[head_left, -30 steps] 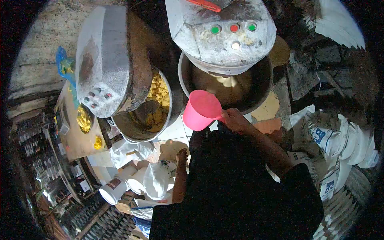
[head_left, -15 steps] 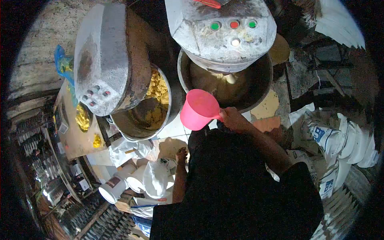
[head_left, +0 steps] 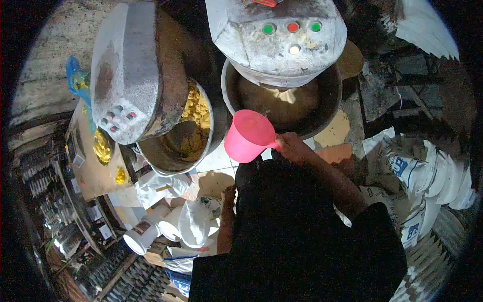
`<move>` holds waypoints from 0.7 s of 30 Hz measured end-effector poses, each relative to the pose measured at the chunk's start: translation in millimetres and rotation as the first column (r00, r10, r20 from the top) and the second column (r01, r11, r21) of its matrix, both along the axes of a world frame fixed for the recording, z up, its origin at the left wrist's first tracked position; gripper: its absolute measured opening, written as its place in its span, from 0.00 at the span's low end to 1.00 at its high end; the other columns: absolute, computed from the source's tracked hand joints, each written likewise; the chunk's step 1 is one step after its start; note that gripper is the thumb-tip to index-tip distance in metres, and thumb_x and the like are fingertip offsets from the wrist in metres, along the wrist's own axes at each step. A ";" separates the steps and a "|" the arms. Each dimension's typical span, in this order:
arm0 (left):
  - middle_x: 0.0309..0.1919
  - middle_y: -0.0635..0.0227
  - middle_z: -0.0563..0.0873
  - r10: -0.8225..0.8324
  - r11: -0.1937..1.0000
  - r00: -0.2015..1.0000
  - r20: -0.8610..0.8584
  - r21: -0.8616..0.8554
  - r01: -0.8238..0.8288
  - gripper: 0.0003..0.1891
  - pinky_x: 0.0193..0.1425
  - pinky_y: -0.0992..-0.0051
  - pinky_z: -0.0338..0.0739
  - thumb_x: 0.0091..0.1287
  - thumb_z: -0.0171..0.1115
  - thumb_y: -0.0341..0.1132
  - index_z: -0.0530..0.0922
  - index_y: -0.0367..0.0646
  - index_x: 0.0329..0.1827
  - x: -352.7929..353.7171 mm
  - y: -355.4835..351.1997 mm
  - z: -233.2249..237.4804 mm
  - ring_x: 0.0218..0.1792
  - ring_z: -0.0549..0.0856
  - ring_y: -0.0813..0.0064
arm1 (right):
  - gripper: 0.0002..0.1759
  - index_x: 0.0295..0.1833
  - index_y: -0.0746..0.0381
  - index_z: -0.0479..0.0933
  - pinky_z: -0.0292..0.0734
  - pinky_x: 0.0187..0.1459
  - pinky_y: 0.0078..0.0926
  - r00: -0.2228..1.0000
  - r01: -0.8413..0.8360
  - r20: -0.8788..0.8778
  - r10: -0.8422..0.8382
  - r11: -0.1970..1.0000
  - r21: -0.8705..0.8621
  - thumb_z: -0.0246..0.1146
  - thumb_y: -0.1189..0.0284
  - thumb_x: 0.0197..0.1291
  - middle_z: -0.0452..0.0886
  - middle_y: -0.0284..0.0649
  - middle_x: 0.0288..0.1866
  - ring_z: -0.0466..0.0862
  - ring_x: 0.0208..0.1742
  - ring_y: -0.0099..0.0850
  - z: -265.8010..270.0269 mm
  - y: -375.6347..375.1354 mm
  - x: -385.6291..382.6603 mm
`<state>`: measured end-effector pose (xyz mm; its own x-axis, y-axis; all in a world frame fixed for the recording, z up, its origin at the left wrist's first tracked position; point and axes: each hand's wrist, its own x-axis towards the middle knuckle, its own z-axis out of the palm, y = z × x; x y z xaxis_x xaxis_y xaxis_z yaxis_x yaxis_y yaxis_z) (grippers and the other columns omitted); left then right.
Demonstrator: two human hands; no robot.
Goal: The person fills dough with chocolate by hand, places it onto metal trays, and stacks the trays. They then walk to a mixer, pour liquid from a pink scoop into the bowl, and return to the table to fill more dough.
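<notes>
A pink jug (head_left: 247, 137) is held by its handle in my right hand (head_left: 291, 148), in front of the big metal bowl (head_left: 229, 90) of the right mixer (head_left: 282, 43). Pale dough (head_left: 284, 96) shows in that bowl under the mixer head. My left hand (head_left: 229, 194) hangs low beside my body, near white buckets; its fingers are too dark and small to read. To the left, a second mixer (head_left: 126, 75) stands over a bowl (head_left: 209, 136) with yellow dough (head_left: 197, 108) in it.
A board (head_left: 90, 173) at the left bears yellow lumps and a blue plastic bag (head_left: 77, 75). White buckets (head_left: 141, 235) and a white plastic bag (head_left: 163, 187) lie lower left. White sacks (head_left: 427, 171) are piled at the right. Tiled floor (head_left: 216, 160) shows between the bowls.
The view has shifted very slightly. My right hand still holds the pink jug in nearly the same place, and my left hand has barely moved.
</notes>
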<state>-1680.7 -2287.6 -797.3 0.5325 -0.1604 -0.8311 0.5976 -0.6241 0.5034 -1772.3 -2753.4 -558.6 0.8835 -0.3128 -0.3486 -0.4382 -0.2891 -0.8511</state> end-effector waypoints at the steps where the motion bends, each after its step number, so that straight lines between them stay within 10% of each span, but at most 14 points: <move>1: 0.40 0.70 0.85 -0.009 1.000 1.000 -0.001 0.002 0.009 0.16 0.30 0.71 0.76 0.68 0.58 0.39 0.79 0.46 0.56 0.2 -0.2 -2.3 0.33 0.83 0.74 | 0.35 0.34 0.69 0.76 0.74 0.37 0.41 1.000 -0.007 0.012 0.008 1.000 -0.014 0.39 0.48 0.71 0.78 0.46 0.23 0.78 0.29 0.35 4.0 -1.5 -0.8; 11: 0.46 0.73 0.85 -0.049 0.997 0.999 -0.007 -0.064 0.048 0.18 0.34 0.69 0.78 0.68 0.54 0.35 0.76 0.48 0.61 6.2 -4.1 -5.7 0.39 0.84 0.73 | 0.34 0.32 0.69 0.76 0.73 0.33 0.39 0.998 0.041 -0.052 -0.033 0.987 0.157 0.41 0.48 0.71 0.76 0.45 0.20 0.76 0.24 0.34 16.5 -6.2 2.8; 12: 0.48 0.72 0.84 -0.481 0.874 0.870 0.107 0.140 0.465 0.19 0.36 0.67 0.79 0.68 0.56 0.35 0.75 0.52 0.62 10.6 -7.0 -3.9 0.41 0.85 0.71 | 0.34 0.31 0.69 0.76 0.73 0.33 0.39 0.998 0.040 -0.051 -0.031 0.983 0.179 0.41 0.49 0.71 0.76 0.45 0.20 0.76 0.24 0.34 17.2 -7.1 3.1; 14: 0.52 0.71 0.84 -0.987 0.156 0.150 0.061 0.605 0.781 0.22 0.38 0.62 0.81 0.66 0.58 0.34 0.73 0.58 0.64 18.5 -16.6 6.4 0.45 0.85 0.69 | 0.33 0.31 0.69 0.76 0.73 0.32 0.38 1.000 0.007 -0.023 -0.004 0.992 0.126 0.41 0.51 0.71 0.76 0.45 0.20 0.76 0.24 0.34 7.0 -5.2 1.0; 17: 0.52 0.70 0.84 -0.948 0.274 0.136 0.289 0.519 0.809 0.24 0.40 0.61 0.82 0.63 0.61 0.33 0.74 0.64 0.63 24.3 -4.9 6.9 0.46 0.85 0.67 | 0.32 0.32 0.69 0.76 0.73 0.32 0.39 0.999 0.003 -0.037 0.002 0.991 0.137 0.41 0.51 0.72 0.75 0.45 0.20 0.76 0.24 0.34 8.8 -6.1 2.4; 20: 0.53 0.72 0.84 -0.996 0.036 -0.030 0.081 0.702 0.711 0.27 0.41 0.64 0.81 0.61 0.61 0.30 0.73 0.62 0.65 14.7 6.7 -41.6 0.45 0.85 0.68 | 0.33 0.32 0.70 0.76 0.72 0.33 0.40 0.999 0.027 -0.040 -0.022 0.990 0.138 0.40 0.52 0.72 0.75 0.46 0.19 0.76 0.24 0.35 5.2 -5.2 3.5; 21: 0.53 0.72 0.83 -0.933 0.335 0.193 0.305 0.536 0.775 0.27 0.41 0.64 0.81 0.61 0.61 0.30 0.73 0.61 0.65 13.7 15.2 -50.9 0.45 0.85 0.69 | 0.33 0.33 0.70 0.77 0.72 0.33 0.40 0.999 0.035 -0.035 -0.031 0.991 0.129 0.40 0.52 0.72 0.75 0.46 0.19 0.75 0.24 0.35 3.2 -4.5 3.9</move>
